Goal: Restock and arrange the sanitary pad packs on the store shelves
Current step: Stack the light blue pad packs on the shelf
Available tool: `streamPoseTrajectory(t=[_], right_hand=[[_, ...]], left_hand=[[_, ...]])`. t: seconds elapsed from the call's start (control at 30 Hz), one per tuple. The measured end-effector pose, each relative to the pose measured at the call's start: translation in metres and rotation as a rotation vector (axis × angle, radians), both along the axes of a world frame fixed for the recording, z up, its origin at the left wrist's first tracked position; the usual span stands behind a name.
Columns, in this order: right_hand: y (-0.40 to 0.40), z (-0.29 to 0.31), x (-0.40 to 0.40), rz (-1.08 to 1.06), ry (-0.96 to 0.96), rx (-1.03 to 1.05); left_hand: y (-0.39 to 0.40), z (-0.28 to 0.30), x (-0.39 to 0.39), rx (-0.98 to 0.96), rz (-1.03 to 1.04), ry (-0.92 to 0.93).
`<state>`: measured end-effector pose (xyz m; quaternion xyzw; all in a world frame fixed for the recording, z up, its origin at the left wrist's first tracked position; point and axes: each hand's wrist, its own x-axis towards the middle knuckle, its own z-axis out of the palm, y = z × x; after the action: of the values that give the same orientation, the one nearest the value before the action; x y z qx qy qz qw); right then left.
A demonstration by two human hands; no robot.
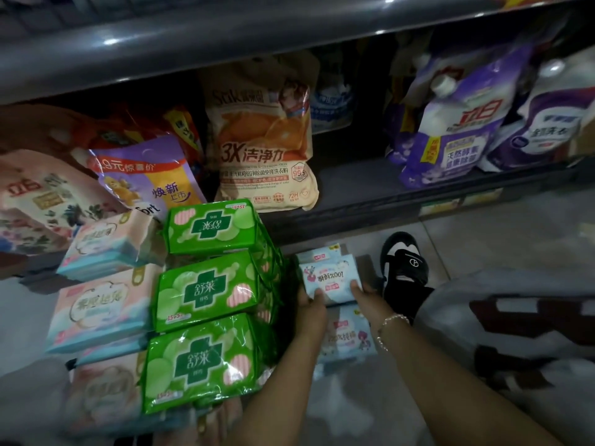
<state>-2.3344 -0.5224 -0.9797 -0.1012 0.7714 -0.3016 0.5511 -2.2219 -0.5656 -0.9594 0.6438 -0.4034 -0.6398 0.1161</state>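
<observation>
A light blue pad pack is gripped at its near edge by both hands, my left hand on its left corner and my right hand on its right corner. It sits over more light blue packs on the floor. To the left rise three stacks of green pad packs. Pink and blue pad packs stand in piles further left.
The dark bottom shelf holds detergent pouches: an orange one, purple ones, and a purple and yellow bag. A black and white shoe rests on the tiled floor to the right, beside a patterned trouser leg.
</observation>
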Motion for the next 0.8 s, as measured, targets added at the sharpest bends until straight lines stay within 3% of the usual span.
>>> streamPoseTrajectory(t=[0.27,0.47,0.6,0.8], right_hand=[[-0.014,0.06,-0.012,-0.142,0.07,-0.236],[-0.027,0.139,-0.004,-0.167,0.043,-0.51],[-0.035,0.19,0.009,-0.127,0.047,-0.637],[-0.05,0.265,0.039,0.008,0.02,-0.835]], left_hand=[[-0.019,0.072,-0.015,-0.242,0.061,0.09],[-0.031,0.139,-0.003,-0.428,0.161,0.244],[-0.039,0.175,0.014,-0.417,0.162,0.315],[-0.055,0.242,0.053,-0.423,0.24,0.565]])
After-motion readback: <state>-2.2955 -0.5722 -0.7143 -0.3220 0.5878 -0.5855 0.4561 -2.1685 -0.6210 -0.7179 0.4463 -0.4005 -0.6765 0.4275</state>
